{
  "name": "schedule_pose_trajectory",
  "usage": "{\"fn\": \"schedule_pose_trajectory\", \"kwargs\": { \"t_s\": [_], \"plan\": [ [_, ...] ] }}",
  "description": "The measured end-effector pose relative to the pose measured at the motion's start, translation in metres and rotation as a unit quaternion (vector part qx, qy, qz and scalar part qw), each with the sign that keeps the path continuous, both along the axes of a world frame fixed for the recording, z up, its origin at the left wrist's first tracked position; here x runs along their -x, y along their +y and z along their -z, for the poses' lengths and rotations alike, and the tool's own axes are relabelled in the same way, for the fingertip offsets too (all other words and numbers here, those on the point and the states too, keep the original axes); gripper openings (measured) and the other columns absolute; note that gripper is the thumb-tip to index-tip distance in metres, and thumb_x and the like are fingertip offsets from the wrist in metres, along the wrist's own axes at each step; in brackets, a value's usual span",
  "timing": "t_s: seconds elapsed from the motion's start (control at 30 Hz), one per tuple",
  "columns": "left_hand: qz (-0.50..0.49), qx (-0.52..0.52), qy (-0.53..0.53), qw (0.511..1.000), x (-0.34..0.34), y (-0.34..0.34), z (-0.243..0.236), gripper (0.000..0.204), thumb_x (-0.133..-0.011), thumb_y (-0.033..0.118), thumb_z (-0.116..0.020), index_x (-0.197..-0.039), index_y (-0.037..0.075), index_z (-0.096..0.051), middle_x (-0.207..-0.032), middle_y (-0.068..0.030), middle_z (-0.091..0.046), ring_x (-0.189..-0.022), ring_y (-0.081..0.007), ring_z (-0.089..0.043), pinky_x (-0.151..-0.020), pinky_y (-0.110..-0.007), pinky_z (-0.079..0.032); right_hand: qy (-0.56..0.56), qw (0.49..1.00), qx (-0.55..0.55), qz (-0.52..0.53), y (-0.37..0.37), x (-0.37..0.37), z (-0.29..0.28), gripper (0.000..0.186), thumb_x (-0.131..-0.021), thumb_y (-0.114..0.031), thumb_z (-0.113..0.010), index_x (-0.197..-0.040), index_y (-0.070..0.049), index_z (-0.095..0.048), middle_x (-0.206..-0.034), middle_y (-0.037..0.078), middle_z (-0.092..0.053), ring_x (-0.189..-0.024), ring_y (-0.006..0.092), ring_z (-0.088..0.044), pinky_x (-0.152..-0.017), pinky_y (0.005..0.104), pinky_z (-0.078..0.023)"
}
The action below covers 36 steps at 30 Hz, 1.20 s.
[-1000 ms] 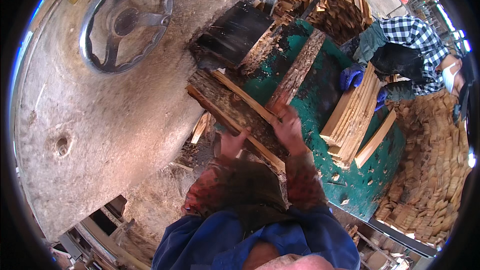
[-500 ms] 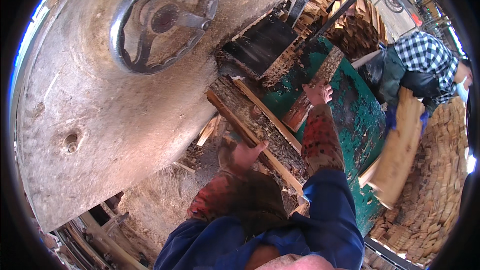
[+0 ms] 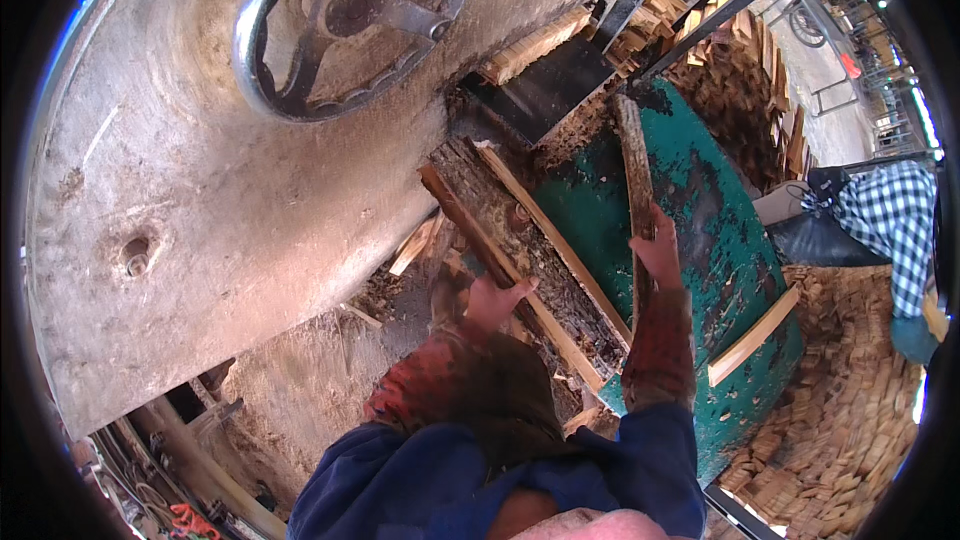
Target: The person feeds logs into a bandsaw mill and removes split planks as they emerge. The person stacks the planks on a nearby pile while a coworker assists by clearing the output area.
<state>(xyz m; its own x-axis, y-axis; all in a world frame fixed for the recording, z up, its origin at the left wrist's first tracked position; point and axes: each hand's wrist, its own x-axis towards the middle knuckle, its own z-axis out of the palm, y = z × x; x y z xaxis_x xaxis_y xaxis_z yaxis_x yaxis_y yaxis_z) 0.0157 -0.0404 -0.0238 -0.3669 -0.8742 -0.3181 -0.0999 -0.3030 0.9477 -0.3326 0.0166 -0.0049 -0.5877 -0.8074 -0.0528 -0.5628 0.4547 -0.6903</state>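
On green worn table: right hand gripping bark slab; left hand holding split log.

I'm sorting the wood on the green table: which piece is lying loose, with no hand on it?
The pale slat near the table's right edge. The left hand holds the bark slab, and the right hand holds the narrow strip.

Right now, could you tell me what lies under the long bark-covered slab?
The bark-covered slab rests along the green table, the left hand gripping its near edge. Whatever is beneath the slab stays hidden.
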Motion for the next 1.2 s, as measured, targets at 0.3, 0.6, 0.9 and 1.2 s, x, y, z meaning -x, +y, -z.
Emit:
{"fn": "schedule_pose_trajectory", "kwargs": {
  "t_s": [0.3,0.6,0.9,1.2],
  "plan": [
    [0.009,0.035,-0.039,0.999,-0.007,-0.006,-0.014,0.050,-0.080,0.039,-0.085,-0.106,-0.002,-0.072,-0.094,-0.0123,-0.075,-0.090,-0.0184,-0.071,-0.080,-0.034,-0.055,-0.082,0.983,0.062,-0.151,0.049,-0.109,-0.076,0.078,-0.066,-0.003,-0.073,-0.141,-0.006,-0.052,-0.137,0.015,-0.052,-0.128,0.0313,-0.052,-0.110,0.0387,-0.041],
    [0.075,-0.039,0.013,0.996,-0.012,-0.010,-0.008,0.051,-0.087,0.025,-0.080,-0.126,-0.004,-0.063,-0.116,-0.0107,-0.071,-0.104,-0.0151,-0.064,-0.091,-0.034,-0.053,0.045,0.952,0.057,-0.296,0.020,-0.160,-0.077,0.081,-0.068,-0.008,-0.073,-0.144,-0.007,-0.047,-0.144,0.021,-0.044,-0.132,0.0408,-0.043,-0.113,0.0455,-0.036],
    [0.050,0.022,0.093,0.994,-0.010,-0.006,0.017,0.050,-0.089,0.018,-0.078,-0.130,-0.004,-0.060,-0.123,-0.0104,-0.068,-0.110,-0.0190,-0.063,-0.099,-0.036,-0.051,0.018,0.948,0.040,-0.316,0.002,-0.151,-0.067,0.069,-0.079,-0.024,-0.081,-0.140,-0.006,-0.054,-0.139,0.022,-0.050,-0.127,0.0382,-0.052,-0.106,0.0466,-0.043],
    [-0.006,-0.007,0.082,0.997,-0.002,0.000,0.019,0.059,-0.080,0.040,-0.086,-0.116,-0.003,-0.068,-0.105,-0.0127,-0.075,-0.099,-0.0198,-0.069,-0.089,-0.036,-0.054,0.048,0.971,0.140,-0.187,-0.149,-0.131,-0.023,0.059,-0.091,-0.018,-0.073,-0.142,0.001,-0.050,-0.134,0.021,-0.058,-0.119,0.0331,-0.060,-0.100,0.0394,-0.050]
  ]
}}
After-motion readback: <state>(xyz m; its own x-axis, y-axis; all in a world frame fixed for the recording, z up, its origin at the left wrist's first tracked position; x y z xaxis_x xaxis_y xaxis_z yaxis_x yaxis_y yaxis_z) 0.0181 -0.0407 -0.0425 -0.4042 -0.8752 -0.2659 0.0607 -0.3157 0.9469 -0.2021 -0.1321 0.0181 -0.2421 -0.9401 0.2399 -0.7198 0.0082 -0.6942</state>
